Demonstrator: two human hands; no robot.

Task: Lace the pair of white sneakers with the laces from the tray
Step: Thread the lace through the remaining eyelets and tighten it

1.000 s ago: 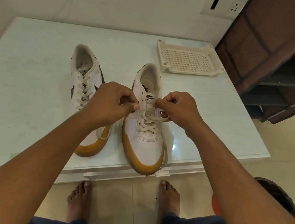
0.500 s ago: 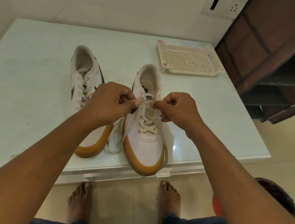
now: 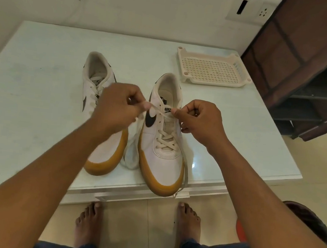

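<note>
Since the earlier frame the left hand [image 3: 115, 106] has been drawn out to the left, away from the right sneaker [image 3: 162, 158], so that the lace [image 3: 157, 109] is now stretched taut between the two hands above the tongue. One end of that lace is pinched between thumb and forefinger of the left hand, fingers curled; the other side is pinched by the right hand [image 3: 199, 119] just beside the top eyelets. Slack is seen lying in a loop on the table [image 3: 40, 89] between the two shoes, and another length trails along the right sneaker's outer side towards the table edge.

The left sneaker [image 3: 88, 86] appears to be laced already, and nothing is seen in the tray [image 3: 214, 82], well apart at the far right. The lower eyelets of the right sneaker are crossed, so the step in hand is judged to be the threading of its upper eyelets, near the close of the task. Next, the slack would need to be pulled through evenly and the free tip guided into the next open eyelet, which calls for a fine pinch near the tip
</note>
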